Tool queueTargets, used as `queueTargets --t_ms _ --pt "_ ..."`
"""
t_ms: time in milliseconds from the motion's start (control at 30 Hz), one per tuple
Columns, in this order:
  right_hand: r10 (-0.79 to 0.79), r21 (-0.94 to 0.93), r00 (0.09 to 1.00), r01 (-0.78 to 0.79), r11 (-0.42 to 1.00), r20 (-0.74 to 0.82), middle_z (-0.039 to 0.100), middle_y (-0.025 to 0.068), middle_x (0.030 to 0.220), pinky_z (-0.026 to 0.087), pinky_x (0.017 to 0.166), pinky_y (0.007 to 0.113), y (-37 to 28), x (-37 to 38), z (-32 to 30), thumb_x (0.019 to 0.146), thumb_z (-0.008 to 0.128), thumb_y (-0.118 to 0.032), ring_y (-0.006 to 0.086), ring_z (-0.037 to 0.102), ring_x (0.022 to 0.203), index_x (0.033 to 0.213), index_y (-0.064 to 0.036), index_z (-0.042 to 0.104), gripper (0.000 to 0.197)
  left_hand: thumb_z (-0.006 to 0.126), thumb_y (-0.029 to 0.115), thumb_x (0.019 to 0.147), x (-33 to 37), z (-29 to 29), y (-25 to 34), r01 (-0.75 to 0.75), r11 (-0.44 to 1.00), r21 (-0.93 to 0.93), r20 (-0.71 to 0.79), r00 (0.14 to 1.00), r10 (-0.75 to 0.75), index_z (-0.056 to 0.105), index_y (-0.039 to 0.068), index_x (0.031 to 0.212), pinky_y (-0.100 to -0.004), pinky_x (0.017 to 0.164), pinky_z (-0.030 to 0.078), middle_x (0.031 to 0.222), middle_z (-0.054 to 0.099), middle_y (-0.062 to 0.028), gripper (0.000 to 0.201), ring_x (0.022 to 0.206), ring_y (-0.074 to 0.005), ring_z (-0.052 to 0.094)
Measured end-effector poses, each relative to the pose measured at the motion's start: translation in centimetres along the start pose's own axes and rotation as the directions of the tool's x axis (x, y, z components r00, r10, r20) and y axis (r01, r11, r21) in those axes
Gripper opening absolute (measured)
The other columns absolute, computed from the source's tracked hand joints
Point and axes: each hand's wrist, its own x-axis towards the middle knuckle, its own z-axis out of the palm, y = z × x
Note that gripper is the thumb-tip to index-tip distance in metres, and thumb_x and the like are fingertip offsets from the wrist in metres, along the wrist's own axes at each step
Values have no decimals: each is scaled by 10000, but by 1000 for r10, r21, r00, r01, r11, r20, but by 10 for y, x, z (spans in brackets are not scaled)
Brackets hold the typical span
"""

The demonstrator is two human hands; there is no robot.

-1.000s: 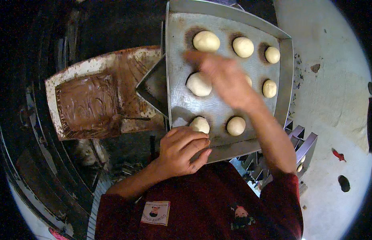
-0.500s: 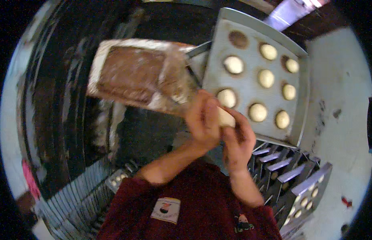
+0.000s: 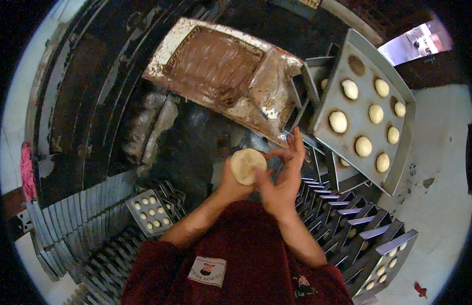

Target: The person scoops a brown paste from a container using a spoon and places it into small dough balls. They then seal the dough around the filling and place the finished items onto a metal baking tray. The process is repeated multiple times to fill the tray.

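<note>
A round, flattened piece of dough (image 3: 244,161) lies with its flat face up in my left hand (image 3: 235,186), in front of my chest. The left fingers cup its underside and are partly hidden by it. Just right of the dough, my right hand (image 3: 282,185) has its fingers spread. The right thumb seems to touch the dough's edge. Ahead stands a shallow, worn tray (image 3: 167,48) with brown paste (image 3: 215,63) spread in it. Several dough balls (image 3: 375,114) sit in a metal baking pan (image 3: 317,128) at the right.
Stacked metal pans (image 3: 355,223) rise at my lower right, near a pale wall (image 3: 439,152). More stacks stand at lower left, where a pan of dough balls (image 3: 149,211) shows on top. A pink cloth (image 3: 27,170) hangs far left.
Both hands have come down toward my body, away from the pan. The dough, earlier gripped between both hands, now rests face up in the left; the right fingers have spread. The view has shifted.
</note>
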Motion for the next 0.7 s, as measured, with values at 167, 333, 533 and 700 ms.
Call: queueTargets --t_ms 167,333,533,700 --pt "272 -330 962 -267 905 -32 601 230 1303 463 1036 456 183 44 88 877 789 -240 365 591 1194 1310 11 547 557 902 78 738 71 -83 8 -369 851 373 -58 906 418 696 23 1096 -344 848 565 1054 741 -98 417 909 -206 710" --pt "177 -661 983 -97 744 55 595 252 1209 485 957 493 287 83 122 924 697 -148 429 592 1093 1307 10 575 432 919 66 710 123 -193 18 -312 832 459 -89 916 392 691 19 1110 -362 838 568 1083 724 -122 462 955 -233 699" --pt "92 -653 946 142 744 311 653 189 990 552 752 426 182 145 152 915 624 13 379 667 824 1226 -35 696 323 931 54 697 152 -279 25 -168 776 608 -154 934 323 661 33 1146 -361 875 570 1096 727 -117 524 968 -223 694" --pt "349 -754 675 515 408 650 692 147 1056 586 757 473 183 212 169 773 668 -48 356 705 895 1174 -79 706 404 856 -11 705 197 -301 36 -192 852 488 -119 952 282 658 41 1150 -364 891 560 1086 727 -113 490 986 -252 703"
